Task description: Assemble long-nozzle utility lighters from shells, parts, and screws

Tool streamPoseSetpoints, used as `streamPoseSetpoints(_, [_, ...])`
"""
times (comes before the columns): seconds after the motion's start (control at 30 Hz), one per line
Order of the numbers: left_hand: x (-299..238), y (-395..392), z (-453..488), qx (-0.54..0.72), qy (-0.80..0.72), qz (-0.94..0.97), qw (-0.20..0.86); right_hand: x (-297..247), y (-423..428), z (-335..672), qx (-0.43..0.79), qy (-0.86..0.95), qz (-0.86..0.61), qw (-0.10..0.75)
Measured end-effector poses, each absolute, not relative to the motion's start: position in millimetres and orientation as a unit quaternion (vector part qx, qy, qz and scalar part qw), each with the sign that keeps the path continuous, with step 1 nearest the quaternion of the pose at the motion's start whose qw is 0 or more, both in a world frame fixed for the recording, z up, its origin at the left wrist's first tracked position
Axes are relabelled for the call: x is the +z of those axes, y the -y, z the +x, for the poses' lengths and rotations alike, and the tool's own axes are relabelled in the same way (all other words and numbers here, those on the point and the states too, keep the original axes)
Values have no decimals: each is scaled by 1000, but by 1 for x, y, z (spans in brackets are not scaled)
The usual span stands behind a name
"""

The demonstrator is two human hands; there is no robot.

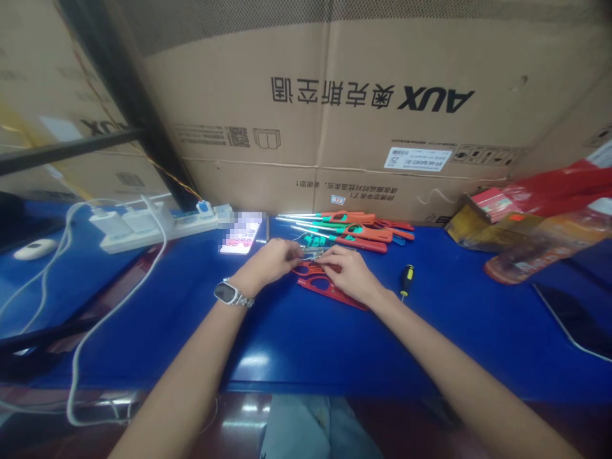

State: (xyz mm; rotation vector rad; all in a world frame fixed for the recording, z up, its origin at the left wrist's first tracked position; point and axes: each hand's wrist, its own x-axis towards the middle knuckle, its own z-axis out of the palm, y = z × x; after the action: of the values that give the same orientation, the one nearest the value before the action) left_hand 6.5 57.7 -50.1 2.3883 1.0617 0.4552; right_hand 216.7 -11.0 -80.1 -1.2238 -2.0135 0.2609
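Observation:
My left hand [276, 261], with a watch on its wrist, and my right hand [348, 271] meet over the blue table. Both have their fingers pinched around small clear and metallic parts [313, 251], too fine to name. Under and beside my right hand lies a red lighter housing [329, 292] with a finger loop; an orange piece [306, 269] shows just above it. Behind the hands is a pile of long-necked utility lighters [361, 231] in orange, red and green. Green pieces [315, 240] lie between that pile and my fingertips.
A yellow-black screwdriver [407, 280] lies to the right. Beyond it are a drink bottle [540, 252], an open carton [466, 223] and a dark phone [574, 319]. Leftward sit a lit phone [243, 234] and a power strip [186, 224] with cables. A large cardboard box [229, 172] stands behind.

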Motion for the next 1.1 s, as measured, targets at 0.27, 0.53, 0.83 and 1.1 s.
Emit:
streamPoseSetpoints(0.27, [-58, -61, 2, 154, -361, 861, 324, -81, 9, 219, 90, 772, -503, 378])
streamPoseSetpoints(0.53, [-56, -60, 8, 155, -349, 872, 306, -81, 11, 223, 112, 762, -497, 399])
streamPoseSetpoints(0.83, [-57, -61, 7, 158, -347, 869, 316, -85, 9, 223, 81, 785, -487, 374])
streamPoseSetpoints(1.1, [-62, -64, 3, 166, -348, 860, 335, -77, 19, 223, 0, 836, -502, 220])
